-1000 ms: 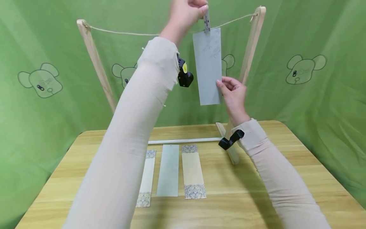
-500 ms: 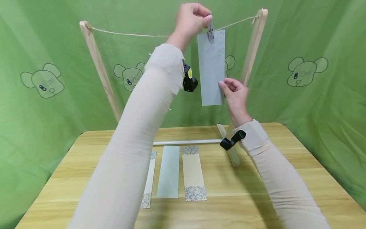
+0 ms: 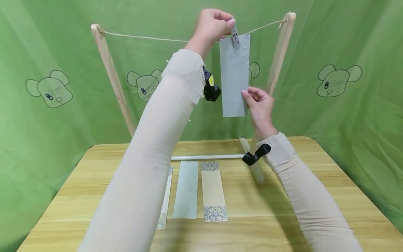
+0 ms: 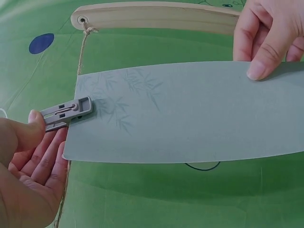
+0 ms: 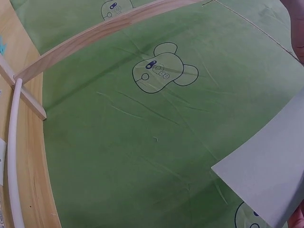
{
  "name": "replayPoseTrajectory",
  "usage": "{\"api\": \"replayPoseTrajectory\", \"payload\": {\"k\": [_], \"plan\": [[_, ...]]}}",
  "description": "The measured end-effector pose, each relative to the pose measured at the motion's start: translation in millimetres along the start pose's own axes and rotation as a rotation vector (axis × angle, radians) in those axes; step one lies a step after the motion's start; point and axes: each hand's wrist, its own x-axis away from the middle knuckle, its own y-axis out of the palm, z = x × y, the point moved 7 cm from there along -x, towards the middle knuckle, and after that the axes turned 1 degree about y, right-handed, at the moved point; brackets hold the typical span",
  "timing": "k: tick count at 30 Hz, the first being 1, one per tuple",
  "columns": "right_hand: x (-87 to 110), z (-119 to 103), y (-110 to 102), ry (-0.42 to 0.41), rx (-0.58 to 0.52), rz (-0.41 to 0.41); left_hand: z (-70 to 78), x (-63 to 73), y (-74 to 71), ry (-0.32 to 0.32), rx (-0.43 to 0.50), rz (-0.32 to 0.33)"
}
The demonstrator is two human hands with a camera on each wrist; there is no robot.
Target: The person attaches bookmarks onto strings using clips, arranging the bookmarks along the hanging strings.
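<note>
Up at the string (image 3: 145, 36), my left hand (image 3: 211, 28) pinches the clip (image 3: 235, 37), right hand (image 3: 261, 106) the grey card (image 3: 233, 75); one's basically clipped, three flat cards (image 3: 185, 190) left imo.

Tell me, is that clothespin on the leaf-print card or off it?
On: pinched by the left hand, the clothespin overlaps the leaf-print card at its top edge.

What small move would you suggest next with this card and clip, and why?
I'd probably relax the left hand on the clip: its jaws overlap the top of the card, where the string runs, and the right hand pinches the card's side edge.
</note>
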Motion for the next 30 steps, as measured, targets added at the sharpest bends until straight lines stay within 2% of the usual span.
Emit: {"api": "replayPoseTrajectory", "payload": {"k": [9, 13, 16, 21, 26, 30], "plan": [[-0.2, 2, 6, -0.008, -0.014, -0.011, -8.4, -2.2, -3.5, -0.090, 0.024, -0.032], [-0.1, 2, 8, -0.008, -0.022, -0.027, -9.7, -1.6, -6.7, -0.111, 0.042, -0.029], [-0.9, 3, 9, 0.000, -0.022, -0.037, -9.1, 0.1, -13.0, -0.094, 0.030, 0.001], [-3.9, 7, 6, 0.015, 0.001, -0.033, -6.4, 8.8, -31.0, -0.018, 0.036, 0.064], [-5.4, 14, 2, 0.024, 0.038, -0.043, -11.8, 26.8, -53.9, 0.029, 0.095, 0.083], [-4.2, 19, 0, 0.021, 0.046, -0.062, -26.5, 46.0, -70.5, 0.042, 0.138, 0.086]]}}
